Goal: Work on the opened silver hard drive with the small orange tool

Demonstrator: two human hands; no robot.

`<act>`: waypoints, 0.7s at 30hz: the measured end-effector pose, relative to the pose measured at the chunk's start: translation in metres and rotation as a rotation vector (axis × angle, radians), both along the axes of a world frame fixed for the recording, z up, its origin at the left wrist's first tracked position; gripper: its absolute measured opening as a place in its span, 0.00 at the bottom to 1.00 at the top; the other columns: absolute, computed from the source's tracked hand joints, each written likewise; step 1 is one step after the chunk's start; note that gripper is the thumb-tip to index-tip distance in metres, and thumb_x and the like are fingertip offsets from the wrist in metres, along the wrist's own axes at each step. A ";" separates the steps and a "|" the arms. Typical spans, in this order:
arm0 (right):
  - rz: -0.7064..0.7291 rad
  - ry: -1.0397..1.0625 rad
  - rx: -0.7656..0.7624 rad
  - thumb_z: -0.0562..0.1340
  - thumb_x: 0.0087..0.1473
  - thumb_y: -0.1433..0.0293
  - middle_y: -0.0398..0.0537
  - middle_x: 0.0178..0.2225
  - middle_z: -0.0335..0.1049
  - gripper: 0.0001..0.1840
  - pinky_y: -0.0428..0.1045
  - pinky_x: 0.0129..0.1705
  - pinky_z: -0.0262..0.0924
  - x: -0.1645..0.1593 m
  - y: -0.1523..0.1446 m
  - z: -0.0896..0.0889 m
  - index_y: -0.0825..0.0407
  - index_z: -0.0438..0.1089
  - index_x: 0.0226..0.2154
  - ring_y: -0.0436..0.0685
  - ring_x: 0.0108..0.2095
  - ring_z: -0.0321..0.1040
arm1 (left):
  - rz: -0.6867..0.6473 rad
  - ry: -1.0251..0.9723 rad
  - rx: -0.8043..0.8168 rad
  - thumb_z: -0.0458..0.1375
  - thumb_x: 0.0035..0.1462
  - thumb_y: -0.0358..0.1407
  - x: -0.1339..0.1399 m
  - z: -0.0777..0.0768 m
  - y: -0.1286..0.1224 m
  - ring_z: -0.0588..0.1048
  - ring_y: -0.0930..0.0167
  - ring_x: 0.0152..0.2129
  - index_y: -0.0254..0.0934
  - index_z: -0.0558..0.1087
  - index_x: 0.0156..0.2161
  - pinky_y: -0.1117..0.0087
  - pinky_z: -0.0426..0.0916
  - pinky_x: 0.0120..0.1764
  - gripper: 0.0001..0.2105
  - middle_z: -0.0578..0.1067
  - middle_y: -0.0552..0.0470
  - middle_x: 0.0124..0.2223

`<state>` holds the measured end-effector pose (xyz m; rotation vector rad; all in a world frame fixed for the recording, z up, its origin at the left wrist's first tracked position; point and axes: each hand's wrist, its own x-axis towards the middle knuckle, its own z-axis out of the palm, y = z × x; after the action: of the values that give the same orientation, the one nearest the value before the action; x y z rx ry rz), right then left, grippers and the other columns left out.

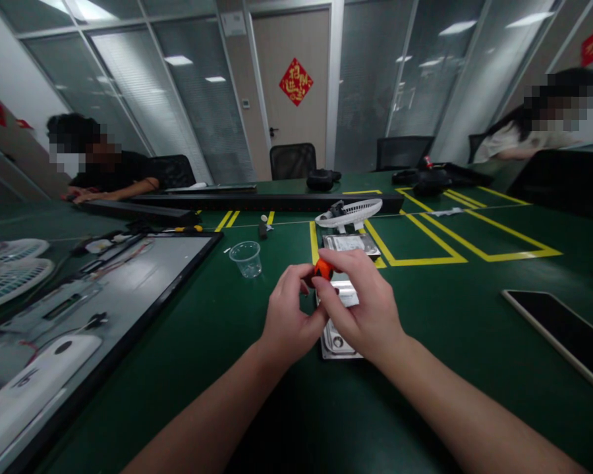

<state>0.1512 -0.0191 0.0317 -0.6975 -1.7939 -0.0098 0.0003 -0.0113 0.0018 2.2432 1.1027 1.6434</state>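
Observation:
Both my hands meet above a silver hard drive (337,341) lying on the green table. Between the thumb and fingers of my right hand (368,303) is the orange-and-black handle of what looks like a screwdriver (324,269); its shaft cannot be seen. My left hand (290,309) is closed, with its fingertips against the same handle from the left. Much of the hard drive is covered by my hands. Just behind it lies a second hard drive (350,244) with a white label. A clear plastic cup (247,259) stands to the left of my hands.
A large flat panel (178,253) with electronics and a white device (39,382) occupies the left. White fan grilles lie far left; another grille (358,213) is behind the drives. A phone (558,329) rests at right. Two people sit across the table, beyond long black bars (277,202).

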 end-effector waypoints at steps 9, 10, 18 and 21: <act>0.063 -0.009 -0.020 0.58 0.66 0.74 0.52 0.53 0.73 0.28 0.61 0.54 0.68 0.001 -0.001 0.001 0.45 0.61 0.66 0.61 0.52 0.70 | -0.069 0.013 -0.038 0.58 0.66 0.33 0.002 0.002 0.000 0.75 0.67 0.37 0.40 0.68 0.53 0.65 0.70 0.40 0.12 0.76 0.48 0.44; 0.073 -0.019 -0.022 0.57 0.66 0.75 0.52 0.53 0.73 0.28 0.61 0.54 0.68 0.001 -0.002 0.001 0.45 0.61 0.66 0.60 0.52 0.70 | -0.075 0.013 -0.038 0.57 0.66 0.32 0.002 0.002 0.000 0.75 0.67 0.37 0.40 0.69 0.53 0.65 0.70 0.40 0.11 0.76 0.48 0.43; 0.027 -0.016 0.015 0.61 0.65 0.74 0.51 0.49 0.75 0.25 0.61 0.51 0.69 -0.001 0.000 0.000 0.44 0.64 0.63 0.61 0.48 0.71 | -0.008 -0.007 0.019 0.60 0.60 0.29 0.001 0.001 0.000 0.75 0.67 0.37 0.40 0.67 0.52 0.65 0.71 0.39 0.16 0.76 0.48 0.45; 0.002 -0.008 0.017 0.63 0.64 0.72 0.51 0.47 0.74 0.24 0.61 0.50 0.70 -0.001 0.001 -0.001 0.43 0.66 0.61 0.61 0.48 0.71 | 0.002 -0.011 0.042 0.59 0.60 0.29 0.001 0.001 0.000 0.75 0.67 0.37 0.40 0.67 0.52 0.66 0.71 0.39 0.16 0.76 0.49 0.44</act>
<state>0.1505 -0.0184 0.0304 -0.6844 -1.8004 -0.0267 0.0013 -0.0112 0.0024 2.2566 1.0772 1.6934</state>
